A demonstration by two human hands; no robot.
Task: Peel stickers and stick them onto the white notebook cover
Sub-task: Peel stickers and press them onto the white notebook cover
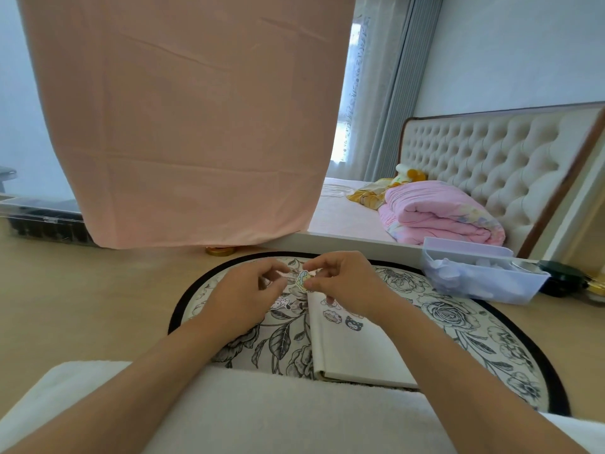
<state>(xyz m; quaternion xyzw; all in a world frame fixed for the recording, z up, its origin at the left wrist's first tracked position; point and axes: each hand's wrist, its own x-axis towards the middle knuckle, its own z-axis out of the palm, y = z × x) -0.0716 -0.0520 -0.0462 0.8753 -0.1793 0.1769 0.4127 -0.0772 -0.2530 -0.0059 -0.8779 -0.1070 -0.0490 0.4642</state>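
A small colourful sticker (pixel 302 279) is held up between both hands above the floral mat. My right hand (pixel 340 283) pinches its right edge with thumb and forefinger. My left hand (pixel 248 296) has its fingertips at the sticker's left side, and whether it grips the sticker or its backing I cannot tell. The white notebook (pixel 357 348) lies closed on the mat below my right hand, with two stickers (pixel 343 317) on its upper cover. Another loose sticker (pixel 281 303) lies on the mat by my left hand.
A round floral mat (pixel 458 322) with a black rim lies on the wooden floor. A pale plastic bin (pixel 481 276) stands at the right. A pink cloth (pixel 196 126) hangs behind. A bed with a folded pink quilt (pixel 438 214) is at the back right. A white cushion (pixel 262 414) covers my lap.
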